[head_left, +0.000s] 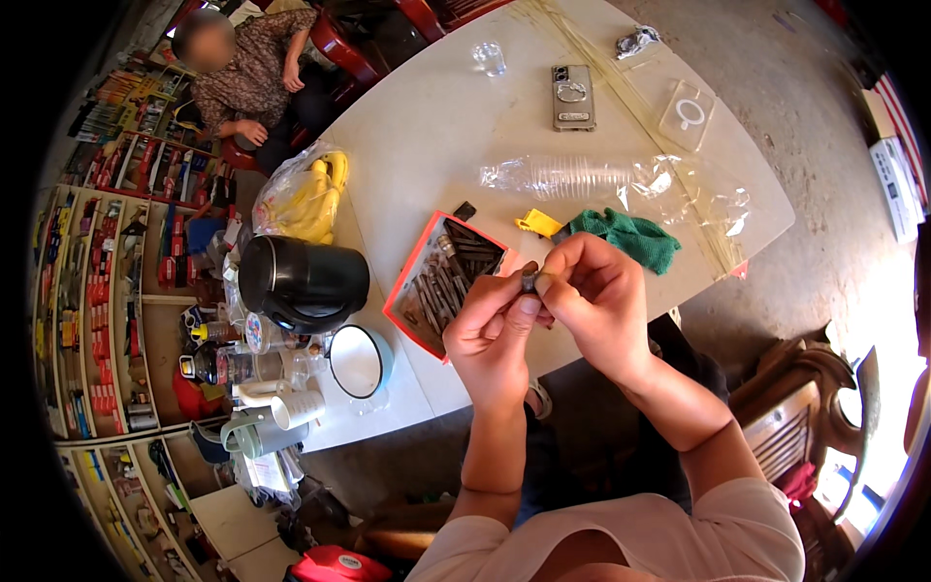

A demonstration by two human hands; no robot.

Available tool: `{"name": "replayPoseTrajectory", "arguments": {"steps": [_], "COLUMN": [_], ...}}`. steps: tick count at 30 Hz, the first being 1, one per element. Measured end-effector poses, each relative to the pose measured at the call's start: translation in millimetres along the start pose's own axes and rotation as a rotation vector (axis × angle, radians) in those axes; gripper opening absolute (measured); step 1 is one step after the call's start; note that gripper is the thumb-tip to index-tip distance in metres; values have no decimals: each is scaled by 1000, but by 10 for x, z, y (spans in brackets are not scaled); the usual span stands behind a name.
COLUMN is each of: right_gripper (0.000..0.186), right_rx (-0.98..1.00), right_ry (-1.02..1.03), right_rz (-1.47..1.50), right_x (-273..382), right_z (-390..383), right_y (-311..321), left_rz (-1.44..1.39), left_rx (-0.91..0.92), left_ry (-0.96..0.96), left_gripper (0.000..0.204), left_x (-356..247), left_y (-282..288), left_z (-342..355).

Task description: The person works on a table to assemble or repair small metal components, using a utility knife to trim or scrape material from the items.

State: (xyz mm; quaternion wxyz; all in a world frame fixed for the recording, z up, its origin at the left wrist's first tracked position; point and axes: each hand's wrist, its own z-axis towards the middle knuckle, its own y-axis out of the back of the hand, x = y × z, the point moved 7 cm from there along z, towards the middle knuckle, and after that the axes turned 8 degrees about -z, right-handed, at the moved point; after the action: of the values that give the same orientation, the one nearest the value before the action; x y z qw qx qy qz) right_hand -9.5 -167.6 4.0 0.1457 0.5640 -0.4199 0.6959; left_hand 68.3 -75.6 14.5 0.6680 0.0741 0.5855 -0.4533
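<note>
Both my hands are closed, fingertips meeting over the table's near edge. Between the fingers of my left hand (493, 320) and my right hand (599, 303) is a small dark metal piece (529, 281), mostly covered, whose kind I cannot make out. Just left of and beyond them lies an open red-edged box (406, 274) filled with several dark metal rods that look like drill bits (438, 296). A small yellow item (536, 223) rests past my fingertips, beside a bunched green knitted cloth or glove (635, 241).
Left on the table (407, 126) stand a black kettle (301, 281), a white-lined mug (359, 361) and bagged bananas (320, 199). Farther off are a clear plastic bottle (572, 177), a phone (573, 97), a clear case (689, 114) and a glass (489, 58). A seated person (257, 78) is far left.
</note>
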Motion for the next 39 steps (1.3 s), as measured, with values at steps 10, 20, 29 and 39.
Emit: {"name": "replayPoseTrajectory", "arguments": {"steps": [10, 20, 29, 39], "right_gripper": [4, 5, 5, 5], "right_rx": [3, 44, 38, 37], "right_ry": [11, -26, -17, -63], "right_rz": [59, 134, 55, 70], "right_x": [39, 54, 17, -6], "right_z": [19, 14, 29, 44], "right_y": [24, -17, 9, 2], "left_rz": [-17, -109, -119, -17], "left_rx": [15, -4, -55, -55], "left_ry": [22, 121, 122, 50], "left_gripper": [23, 28, 22, 21], "left_x": [8, 56, 53, 21], "left_y": [-42, 4, -32, -19], "left_z": [-21, -27, -8, 3]}}
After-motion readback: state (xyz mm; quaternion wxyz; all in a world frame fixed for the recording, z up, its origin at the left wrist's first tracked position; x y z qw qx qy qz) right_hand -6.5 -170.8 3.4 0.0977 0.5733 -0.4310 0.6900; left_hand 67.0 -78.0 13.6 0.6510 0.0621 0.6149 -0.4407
